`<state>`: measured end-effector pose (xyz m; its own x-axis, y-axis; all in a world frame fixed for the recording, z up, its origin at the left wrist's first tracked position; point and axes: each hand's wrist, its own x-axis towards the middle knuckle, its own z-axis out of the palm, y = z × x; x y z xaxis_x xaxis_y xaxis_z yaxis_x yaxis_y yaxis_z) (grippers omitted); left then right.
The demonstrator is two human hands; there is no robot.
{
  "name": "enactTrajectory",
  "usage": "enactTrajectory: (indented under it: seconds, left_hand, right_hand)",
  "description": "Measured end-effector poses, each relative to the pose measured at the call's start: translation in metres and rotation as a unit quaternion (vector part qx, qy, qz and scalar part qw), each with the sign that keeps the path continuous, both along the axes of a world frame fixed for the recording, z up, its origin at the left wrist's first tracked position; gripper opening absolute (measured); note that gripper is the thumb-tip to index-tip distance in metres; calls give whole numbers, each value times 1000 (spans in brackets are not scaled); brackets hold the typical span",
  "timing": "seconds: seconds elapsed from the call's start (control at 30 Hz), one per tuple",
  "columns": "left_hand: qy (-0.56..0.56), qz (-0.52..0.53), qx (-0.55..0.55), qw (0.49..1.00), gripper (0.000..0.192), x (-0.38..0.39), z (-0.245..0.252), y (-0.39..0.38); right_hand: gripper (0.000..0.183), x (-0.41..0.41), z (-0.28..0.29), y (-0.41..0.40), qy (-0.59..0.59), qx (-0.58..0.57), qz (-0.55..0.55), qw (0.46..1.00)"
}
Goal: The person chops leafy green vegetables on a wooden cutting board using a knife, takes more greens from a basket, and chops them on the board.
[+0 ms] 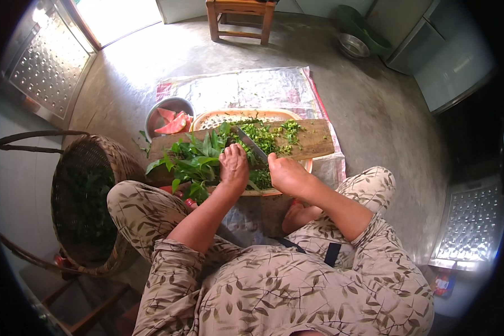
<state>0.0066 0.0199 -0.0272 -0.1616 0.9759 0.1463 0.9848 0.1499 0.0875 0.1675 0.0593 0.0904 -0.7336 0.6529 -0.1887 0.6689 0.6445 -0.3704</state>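
Observation:
My right hand (289, 173) is closed around the handle of a knife (253, 145), whose blade slants up to the left across a wooden board (317, 136). Beside the blade, my left hand (234, 164) presses on a bunch of leafy green stems (199, 157), fingers curled over them. Chopped greens (264, 136) lie on the board right of the blade. Under the board is an orange-rimmed plastic basket (252, 112) with more cut greens in it. The knife's handle is hidden by my right hand.
A metal bowl (170, 103) with watermelon pieces (174, 122) stands behind the board's left part, near a woven sack sheet (256, 84). Left of my knee, a wicker basket (122, 161) holds greens. Farther off are a wooden stool (240, 33), a green tub (361, 29) and a metal basin (353, 45).

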Motion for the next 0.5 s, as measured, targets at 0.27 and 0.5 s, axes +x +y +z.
enactTrajectory:
  seconds: [0.27, 0.5]
  left_hand:
    - [15, -1, 22, 1000, 41, 4, 9, -1]
    - [25, -5, 73, 997, 38, 3, 2, -3]
  right_hand:
    - [16, -31, -23, 6, 7, 4, -23, 1000]
    - [19, -31, -52, 22, 63, 39, -39, 996]
